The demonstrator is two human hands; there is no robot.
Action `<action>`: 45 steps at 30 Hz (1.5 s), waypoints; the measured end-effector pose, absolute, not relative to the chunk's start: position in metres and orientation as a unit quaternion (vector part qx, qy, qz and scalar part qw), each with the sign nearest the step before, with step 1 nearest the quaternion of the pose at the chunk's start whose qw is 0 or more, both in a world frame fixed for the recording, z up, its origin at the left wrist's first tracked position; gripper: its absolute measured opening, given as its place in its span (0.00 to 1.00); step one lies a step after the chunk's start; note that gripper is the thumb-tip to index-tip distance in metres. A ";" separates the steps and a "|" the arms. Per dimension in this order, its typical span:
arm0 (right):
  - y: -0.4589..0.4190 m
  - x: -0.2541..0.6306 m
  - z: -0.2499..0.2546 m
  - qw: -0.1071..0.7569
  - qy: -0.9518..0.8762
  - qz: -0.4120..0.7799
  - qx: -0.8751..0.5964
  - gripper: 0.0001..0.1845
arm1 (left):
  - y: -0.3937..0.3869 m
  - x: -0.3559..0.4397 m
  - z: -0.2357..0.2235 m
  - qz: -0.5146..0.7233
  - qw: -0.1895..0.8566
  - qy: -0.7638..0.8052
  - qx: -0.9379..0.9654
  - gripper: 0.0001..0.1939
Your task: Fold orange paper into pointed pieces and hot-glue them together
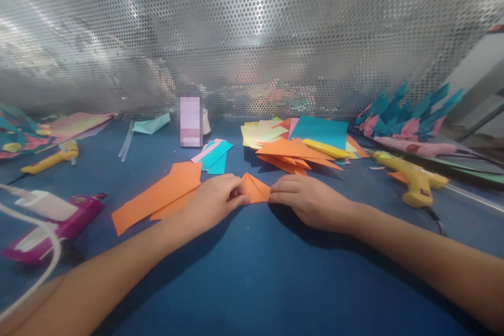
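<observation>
In the head view, two hands hold one folded paper [256, 192], orange, on the blue table [252, 262] between them: the left hand [217, 194] has thumb and fingers pinched on its left corner, the right hand [311, 202] has its fingertips closed on its right corner. Those fingers hide both corners. At least two orange sheets [157, 197] lie left, partly behind the left hand. Beyond, one yellow cutter [326, 149] rests on a paper pile [293, 153], whose overlapping sheets cannot be counted. Two yellow glue guns, left [51, 160] and right [419, 181], flank the work. One upright panel [190, 119] is pixelated; both forearms are cut off by the frame.
</observation>
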State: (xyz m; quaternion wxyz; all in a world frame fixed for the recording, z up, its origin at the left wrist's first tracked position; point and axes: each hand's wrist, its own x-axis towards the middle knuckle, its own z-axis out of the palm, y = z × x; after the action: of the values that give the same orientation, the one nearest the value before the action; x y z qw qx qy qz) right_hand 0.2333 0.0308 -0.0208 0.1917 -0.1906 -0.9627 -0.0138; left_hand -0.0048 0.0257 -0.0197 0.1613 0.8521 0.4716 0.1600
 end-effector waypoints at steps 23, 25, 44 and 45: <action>0.021 0.224 -0.013 0.090 -0.976 -0.026 -0.196 0.26 | 0.022 -0.002 -0.007 0.158 0.200 0.523 0.813 0.06; 0.023 0.226 -0.017 0.133 -0.966 0.016 -0.222 0.26 | 0.024 -0.005 -0.009 0.171 0.208 0.543 0.796 0.07; 0.027 0.220 -0.024 0.280 -0.854 0.202 -0.389 0.23 | 0.024 0.001 -0.019 0.261 0.311 0.498 0.766 0.14; 0.027 0.219 -0.024 0.282 -0.850 0.208 -0.393 0.23 | 0.024 0.001 -0.020 0.263 0.318 0.498 0.763 0.14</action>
State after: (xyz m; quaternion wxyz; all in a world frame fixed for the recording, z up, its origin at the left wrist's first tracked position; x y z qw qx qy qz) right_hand 0.2194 0.0272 -0.0239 0.2818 -0.3933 -0.8502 0.2076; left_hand 0.0009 0.0243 -0.0201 0.3183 0.7626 0.4980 0.2629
